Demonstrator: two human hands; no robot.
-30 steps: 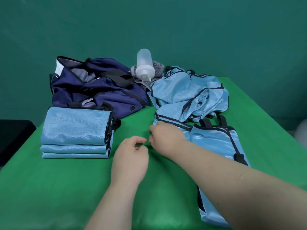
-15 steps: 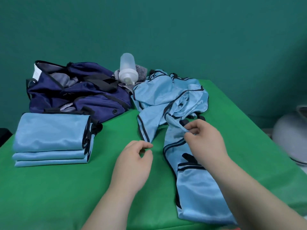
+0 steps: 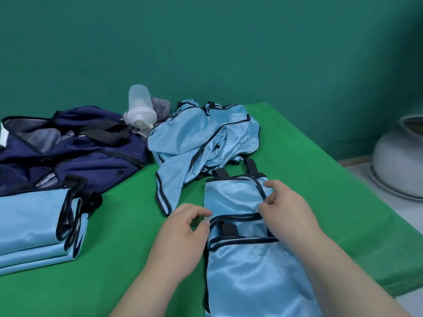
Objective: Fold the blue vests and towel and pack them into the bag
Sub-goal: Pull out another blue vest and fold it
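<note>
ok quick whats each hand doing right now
Left hand: fingers loosely curled at the vest edge; whether it grips cannot be told.
Right hand: closed, pinching the vest.

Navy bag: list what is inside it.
Through the navy bag's open mouth only grey lining shows, with a black strap lying across it; collapsed folds hide anything deeper.
</note>
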